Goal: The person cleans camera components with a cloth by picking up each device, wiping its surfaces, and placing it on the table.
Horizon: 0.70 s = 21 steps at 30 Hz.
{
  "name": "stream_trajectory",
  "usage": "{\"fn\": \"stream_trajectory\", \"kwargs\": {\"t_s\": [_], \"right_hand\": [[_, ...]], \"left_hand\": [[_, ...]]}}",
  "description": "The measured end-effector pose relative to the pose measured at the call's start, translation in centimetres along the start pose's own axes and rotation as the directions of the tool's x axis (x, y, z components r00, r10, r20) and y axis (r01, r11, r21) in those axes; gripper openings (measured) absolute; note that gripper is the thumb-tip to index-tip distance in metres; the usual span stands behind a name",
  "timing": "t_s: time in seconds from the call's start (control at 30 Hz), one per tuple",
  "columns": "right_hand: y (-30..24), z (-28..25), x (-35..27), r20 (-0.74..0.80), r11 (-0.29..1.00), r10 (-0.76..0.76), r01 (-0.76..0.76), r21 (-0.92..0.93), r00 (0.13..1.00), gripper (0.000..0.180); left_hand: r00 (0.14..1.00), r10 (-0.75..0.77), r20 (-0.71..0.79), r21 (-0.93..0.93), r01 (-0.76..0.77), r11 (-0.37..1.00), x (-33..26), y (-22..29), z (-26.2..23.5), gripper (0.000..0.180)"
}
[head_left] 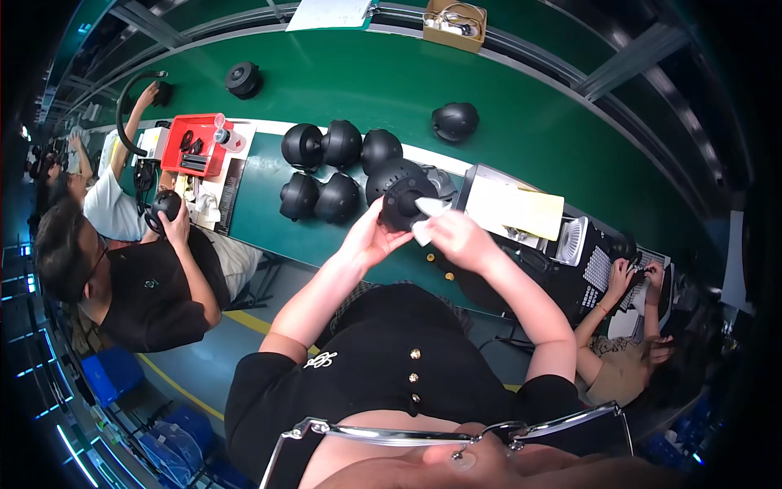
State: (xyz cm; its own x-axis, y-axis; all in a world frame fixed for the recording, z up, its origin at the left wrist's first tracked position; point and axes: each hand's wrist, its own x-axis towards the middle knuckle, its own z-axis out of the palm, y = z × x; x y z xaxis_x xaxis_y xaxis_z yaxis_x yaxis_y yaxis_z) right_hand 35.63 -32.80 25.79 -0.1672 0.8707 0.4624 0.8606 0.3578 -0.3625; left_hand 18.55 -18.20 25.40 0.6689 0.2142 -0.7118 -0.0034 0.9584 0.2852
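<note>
My left hand [371, 238] grips the lower left side of a black round housing [399, 186] with small holes around its rim. I hold it tilted above the near part of the table, its round centre piece facing me. In my right hand [460, 236] is a bunched white wipe [432, 207], pinched in the fingers and pressed close to the housing's right side. Just beyond and left of the housing stand several similar black round units [341, 144], grouped in two rows on the green table. Another black unit [454, 121] sits farther off to the right.
A red tray [195, 144] with small parts stands left. Right of my hands, a box [515, 204] carries white and yellow sheets. A cardboard box [454, 24] of cables is at the far edge. Co-workers sit on both sides, the left one [169, 213] holding a black unit.
</note>
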Motion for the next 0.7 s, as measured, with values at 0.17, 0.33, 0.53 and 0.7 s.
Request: {"fn": "stream_trajectory", "kwargs": {"t_s": [0.17,0.33,0.53,0.7], "right_hand": [[4.3,-0.1,-2.3,-0.207,0.522,0.836,-0.619,0.587,0.509,0.009],[5.0,3.2,-2.2,-0.382,0.533,0.843,-0.496,0.686,0.378,0.013],[-2.6,5.5,3.1,-0.438,0.965,0.261,-0.242,0.101,0.86,0.007],[7.2,7.6,-1.1,-0.185,0.454,0.891,-0.811,0.368,0.415,0.019]], "left_hand": [[0.625,0.738,0.252,0.64,-0.68,0.358,2.2,0.2,-0.3,0.102],[0.374,0.753,0.541,0.813,-0.462,-0.355,1.8,-0.4,-0.8,0.126],[0.226,0.574,0.787,0.579,-0.591,-0.562,2.2,-1.2,-3.0,0.129],[0.028,0.474,0.88,0.39,-0.612,-0.688,1.9,-0.8,-3.8,0.125]]}}
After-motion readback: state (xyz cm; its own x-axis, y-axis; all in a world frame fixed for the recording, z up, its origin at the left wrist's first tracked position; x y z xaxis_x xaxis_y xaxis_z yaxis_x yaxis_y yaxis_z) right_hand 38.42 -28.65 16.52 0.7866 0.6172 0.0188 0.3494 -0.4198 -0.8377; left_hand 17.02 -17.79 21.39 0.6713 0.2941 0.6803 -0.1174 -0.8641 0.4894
